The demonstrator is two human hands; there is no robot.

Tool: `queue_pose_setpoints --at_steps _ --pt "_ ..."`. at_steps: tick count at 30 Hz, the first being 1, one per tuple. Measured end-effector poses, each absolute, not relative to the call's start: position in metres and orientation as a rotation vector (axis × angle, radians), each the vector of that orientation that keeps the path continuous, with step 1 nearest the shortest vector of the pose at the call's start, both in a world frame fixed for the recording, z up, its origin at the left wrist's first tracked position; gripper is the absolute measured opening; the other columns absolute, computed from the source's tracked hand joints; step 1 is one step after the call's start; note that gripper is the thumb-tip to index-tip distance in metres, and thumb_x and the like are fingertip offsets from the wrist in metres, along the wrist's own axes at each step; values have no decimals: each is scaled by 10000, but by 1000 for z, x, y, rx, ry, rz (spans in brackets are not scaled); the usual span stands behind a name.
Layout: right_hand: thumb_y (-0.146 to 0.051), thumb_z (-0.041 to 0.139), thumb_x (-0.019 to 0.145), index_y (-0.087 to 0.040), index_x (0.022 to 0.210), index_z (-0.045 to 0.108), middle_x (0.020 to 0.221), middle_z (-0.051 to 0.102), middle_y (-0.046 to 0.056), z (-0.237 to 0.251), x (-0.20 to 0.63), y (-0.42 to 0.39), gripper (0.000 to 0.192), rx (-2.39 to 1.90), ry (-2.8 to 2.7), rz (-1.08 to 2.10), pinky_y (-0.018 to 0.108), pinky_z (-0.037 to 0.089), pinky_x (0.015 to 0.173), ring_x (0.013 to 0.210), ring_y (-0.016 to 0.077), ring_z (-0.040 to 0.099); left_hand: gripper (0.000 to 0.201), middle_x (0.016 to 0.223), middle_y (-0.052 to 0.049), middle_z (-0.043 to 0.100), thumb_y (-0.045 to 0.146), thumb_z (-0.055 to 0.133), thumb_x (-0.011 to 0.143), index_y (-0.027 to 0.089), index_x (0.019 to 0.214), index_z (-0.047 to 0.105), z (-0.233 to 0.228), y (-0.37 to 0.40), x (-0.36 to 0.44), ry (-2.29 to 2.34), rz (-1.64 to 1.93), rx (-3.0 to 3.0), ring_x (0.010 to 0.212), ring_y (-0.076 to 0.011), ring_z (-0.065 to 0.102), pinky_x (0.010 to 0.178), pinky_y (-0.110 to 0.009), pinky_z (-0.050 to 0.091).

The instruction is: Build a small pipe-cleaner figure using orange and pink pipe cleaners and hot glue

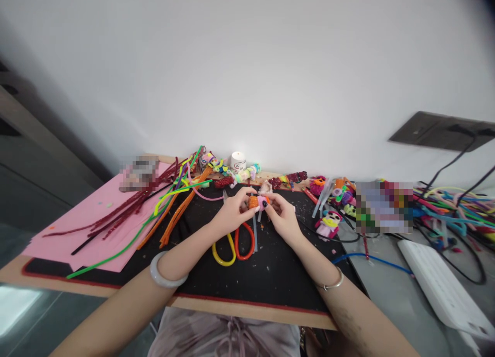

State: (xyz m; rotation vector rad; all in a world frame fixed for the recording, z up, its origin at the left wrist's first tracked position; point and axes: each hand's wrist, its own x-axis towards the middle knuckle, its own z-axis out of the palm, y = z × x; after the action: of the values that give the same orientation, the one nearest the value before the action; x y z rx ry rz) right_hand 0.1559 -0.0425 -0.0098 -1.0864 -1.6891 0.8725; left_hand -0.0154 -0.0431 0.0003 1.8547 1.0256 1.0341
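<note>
I see both hands pinched on one small orange-and-pink fuzzy piece (pixel 258 202): left hand (pixel 232 211) fingers closed on its orange end, right hand (pixel 281 214) on the pink end. It hangs just above the black mat (pixel 270 274), scissors (pixel 235 243) lying below.

I can't tell what the small orange-and-pink piece (pixel 258 201) is; fingers of both hands cover most of it. Two spots on the desk (pixel 247 311) are blurred out: one (pixel 138 172) at the back left, one (pixel 384 206) on the right. The scissors' (pixel 234 246) blades sit hidden under my hands. The white keyboard (pixel 444 290) is cut off by the right edge.
</note>
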Motion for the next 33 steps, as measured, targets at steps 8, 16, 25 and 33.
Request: queue_pose_setpoints --at_steps 8,16,25,33 --pt "-356 513 836 -196 1054 570 794 622 36 -11 156 -43 277 -1087 -1701 866 276 482 617 727 179 595 254 657 46 500 278 516 791 205 1031 477 2 -44 -16 1063 1013 1928 502 -71 412 490 -188 345" --pt "-363 512 834 -197 1061 566 843 635 43 -12 156 -42 286 -1086 -1701 853 267 479 602 714 171 594 248 662 44 501 280 522 786 203 1019 487 2 -43 -16 1072 1015 1939 521 -78 435 507 -194 362" --pt "-366 506 837 -199 1061 562 904 643 49 -12 157 -42 284 -1096 -1713 848 260 474 582 697 162 593 299 693 35 524 295 525 783 206 1060 454 0 -43 -16 1042 1033 1865 499 -73 440 480 -189 356" --pt "-359 509 836 -193 1054 564 911 645 53 -11 156 -42 280 -1099 -1710 839 251 462 558 674 153 586 245 659 47 500 283 517 789 206 1016 464 3 -44 -16 1035 1018 1883 504 -76 438 489 -190 354"
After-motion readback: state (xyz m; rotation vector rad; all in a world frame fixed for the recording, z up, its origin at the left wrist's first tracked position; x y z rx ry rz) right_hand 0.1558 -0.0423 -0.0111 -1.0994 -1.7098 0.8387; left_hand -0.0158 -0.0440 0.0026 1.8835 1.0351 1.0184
